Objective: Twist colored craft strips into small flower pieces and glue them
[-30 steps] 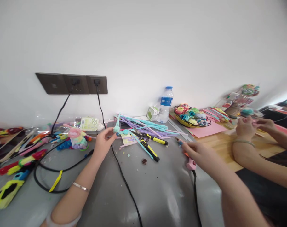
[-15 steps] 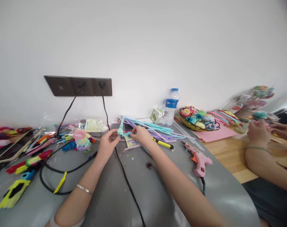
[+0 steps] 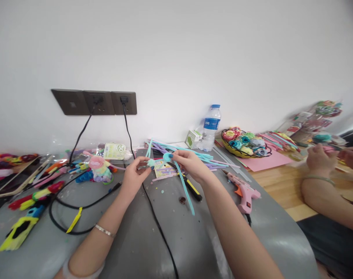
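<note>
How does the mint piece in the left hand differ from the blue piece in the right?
Colour: the mint piece is paler than the blue piece.
Shape: the mint piece looks like a lumpy bud; the blue piece, a flatter round disc.
Strips: thin strips rise above the mint piece; a long strip slants down below the blue piece.
Both are held at the fingertips.

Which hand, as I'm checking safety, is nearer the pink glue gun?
Right. The right hand is left of the glue gun, holding a blue strip; the left hand is farther left.
</note>
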`<state>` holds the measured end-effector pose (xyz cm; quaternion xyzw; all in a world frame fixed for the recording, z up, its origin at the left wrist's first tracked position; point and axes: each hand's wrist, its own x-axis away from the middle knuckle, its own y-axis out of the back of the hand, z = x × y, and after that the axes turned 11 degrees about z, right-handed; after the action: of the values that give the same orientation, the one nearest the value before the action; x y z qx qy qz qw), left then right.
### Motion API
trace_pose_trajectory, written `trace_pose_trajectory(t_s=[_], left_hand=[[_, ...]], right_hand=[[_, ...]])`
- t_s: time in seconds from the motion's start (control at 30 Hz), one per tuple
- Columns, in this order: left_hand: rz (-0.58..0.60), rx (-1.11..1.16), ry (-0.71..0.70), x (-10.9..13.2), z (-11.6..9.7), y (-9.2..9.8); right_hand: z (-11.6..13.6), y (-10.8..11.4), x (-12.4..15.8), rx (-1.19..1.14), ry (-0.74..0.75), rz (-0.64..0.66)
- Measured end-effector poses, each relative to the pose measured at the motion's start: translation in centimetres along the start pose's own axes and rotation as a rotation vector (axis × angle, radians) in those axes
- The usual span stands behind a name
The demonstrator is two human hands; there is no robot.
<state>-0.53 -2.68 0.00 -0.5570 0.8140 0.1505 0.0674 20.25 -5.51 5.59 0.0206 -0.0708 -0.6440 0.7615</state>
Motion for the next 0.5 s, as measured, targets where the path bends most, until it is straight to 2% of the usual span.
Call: trace_pose_trajectory(t_s=[0.17, 0.37, 0.5], left_hand=[[0.055, 0.062, 0.019, 0.2, -0.5, -0.3], [0.302, 0.279, 0.182, 0.4, -1.1, -0.8], [0.34, 0.356, 0.227, 0.6, -1.4, -1.0]], right_hand=[[-0.3, 0.0, 0.4, 0.012, -0.003, -0.048], [-1.8, 0.1, -0.4, -0.11, -0.06, 0.04], [-2.3, -0.3, -0.5, -0.239, -0.079, 0.085]])
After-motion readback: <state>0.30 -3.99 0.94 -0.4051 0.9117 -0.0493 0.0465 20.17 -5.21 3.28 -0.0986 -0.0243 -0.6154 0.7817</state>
